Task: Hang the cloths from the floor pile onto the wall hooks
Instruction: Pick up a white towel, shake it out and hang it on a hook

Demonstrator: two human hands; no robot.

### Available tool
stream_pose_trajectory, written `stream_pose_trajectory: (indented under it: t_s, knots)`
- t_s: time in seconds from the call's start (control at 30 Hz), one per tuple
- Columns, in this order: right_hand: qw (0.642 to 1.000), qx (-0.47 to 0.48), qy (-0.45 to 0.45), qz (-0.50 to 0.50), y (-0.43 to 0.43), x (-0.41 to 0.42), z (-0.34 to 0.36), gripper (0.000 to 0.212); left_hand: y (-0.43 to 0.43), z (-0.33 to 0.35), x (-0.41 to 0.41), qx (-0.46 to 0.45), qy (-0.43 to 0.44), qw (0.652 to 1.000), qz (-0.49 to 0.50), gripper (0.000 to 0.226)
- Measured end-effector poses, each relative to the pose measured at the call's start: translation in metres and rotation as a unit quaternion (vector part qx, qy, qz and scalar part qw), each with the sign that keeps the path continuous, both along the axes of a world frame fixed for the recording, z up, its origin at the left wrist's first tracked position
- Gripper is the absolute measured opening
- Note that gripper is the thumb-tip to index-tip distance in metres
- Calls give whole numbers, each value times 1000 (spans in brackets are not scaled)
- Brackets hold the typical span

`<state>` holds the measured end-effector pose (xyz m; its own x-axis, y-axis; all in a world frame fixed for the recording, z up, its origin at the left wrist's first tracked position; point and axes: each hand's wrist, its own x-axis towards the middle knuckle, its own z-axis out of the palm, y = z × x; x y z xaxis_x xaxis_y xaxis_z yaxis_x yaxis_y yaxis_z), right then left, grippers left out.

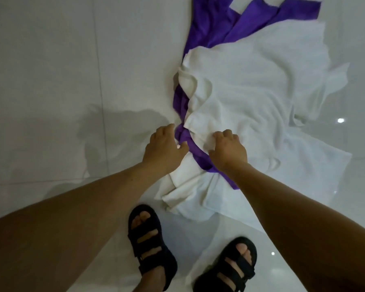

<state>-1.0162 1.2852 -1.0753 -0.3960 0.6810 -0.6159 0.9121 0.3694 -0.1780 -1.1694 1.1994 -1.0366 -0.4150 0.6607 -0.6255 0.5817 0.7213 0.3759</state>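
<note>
The floor [51, 81] is glossy white tile. The left hand [163, 147] reaches down at the near left edge of the pile, fingers curled around a fold of the purple cloth [185, 140]. The right hand [229, 150] presses its bent fingers into the white cloth [251, 91] (whether they pinch it cannot be told). Both cloths lie crumpled on the floor, extending far right. Black sandals [148, 239] stand nearest.

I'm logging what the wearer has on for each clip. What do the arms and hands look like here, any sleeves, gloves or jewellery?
Both forearms are bare as far as the frame shows, no sleeves. The left hand and right hand wear no gloves, and no rings, watch or bracelets are visible.
</note>
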Motion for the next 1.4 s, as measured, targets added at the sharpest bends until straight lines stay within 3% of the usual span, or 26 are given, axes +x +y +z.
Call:
stream_pose_trajectory:
  t_s: [0.23, 0.33, 0.43, 0.57, 0.67, 0.77, 0.87, 0.97, 1.07, 1.13, 1.27, 1.33, 1.4]
  knots:
    - [998, 27, 37, -47, 11, 8, 0, 13, -1, 6, 8, 26, -12, 999, 18, 64]
    - [982, 14, 138, -127, 21, 15, 45, 19, 4, 42, 5, 35, -20, 999, 17, 65]
    - [942, -6, 240, -236, 35, 15, 112, 14, 23, 98, -2, 49, -31, 998, 4, 71]
    - [859, -38, 366, -356, 64, 3, 234, 19, 65, 202, -5, 128, -82, 987, -44, 86]
    - [829, -84, 432, -345, 82, -9, 338, 14, 93, 294, -5, 158, -101, 977, -100, 98]
    - [827, -105, 458, -308, 98, -15, 442, 14, 115, 387, -11, 175, -101, 968, -147, 58]
    - [822, -98, 479, -290, 109, -14, 541, 16, 126, 484, -31, 160, -134, 969, -130, 23]
    - [820, -73, 498, -272, 113, -12, 629, 16, 133, 582, -54, 184, -172, 964, -85, 32]
    - [828, -39, 502, -246, 109, -15, 699, 50, 140, 674, -65, 232, -220, 947, -32, 38]
    - [831, -31, 510, -219, 104, -19, 736, 60, 142, 728, -67, 258, -250, 933, 2, 38]
    - [852, -63, 502, -138, 90, -29, 788, 73, 142, 816, -62, 309, -385, 865, 96, 34]
    - [861, -75, 489, -117, 79, -38, 802, 75, 143, 850, -57, 335, -414, 838, 125, 30]
    - [853, -64, 504, -123, 71, -48, 815, 58, 143, 878, -53, 351, -418, 821, 167, 27]
